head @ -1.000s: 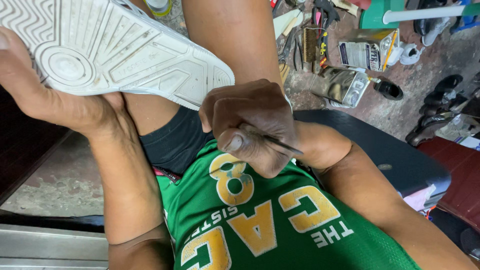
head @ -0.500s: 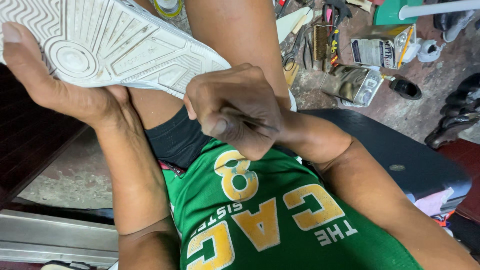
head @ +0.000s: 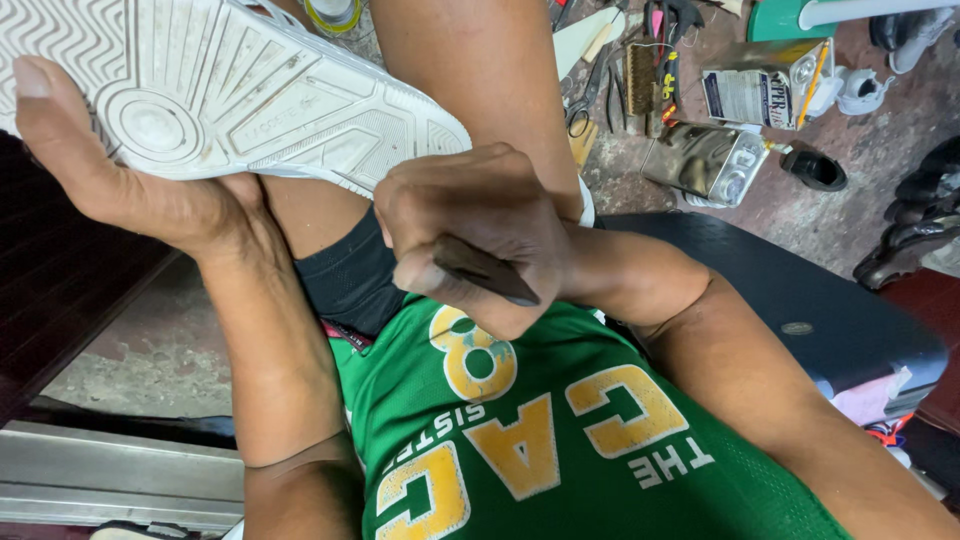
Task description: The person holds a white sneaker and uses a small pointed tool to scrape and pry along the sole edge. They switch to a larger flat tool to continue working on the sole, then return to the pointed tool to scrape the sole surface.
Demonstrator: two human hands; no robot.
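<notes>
Sneaker (head: 230, 95) sole-up, cupped in left hand (head: 130, 180); right hand (head: 480, 235) clenched around dark tool (head: 485, 270). Tins (head: 705, 160), pliers (head: 580, 100), brush (head: 640, 80) scattered at 1 o'clock on floor (head: 860, 180).

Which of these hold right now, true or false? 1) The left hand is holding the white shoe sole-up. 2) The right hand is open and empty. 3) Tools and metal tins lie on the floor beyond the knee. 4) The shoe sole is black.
1) True: the left hand grips the white shoe with its sole facing the camera.
2) False: the right hand is closed in a fist around a dark tool handle.
3) True: scissors, a brush and a metal tin lie on the floor.
4) False: the sole is white, with a grooved tread.
</notes>
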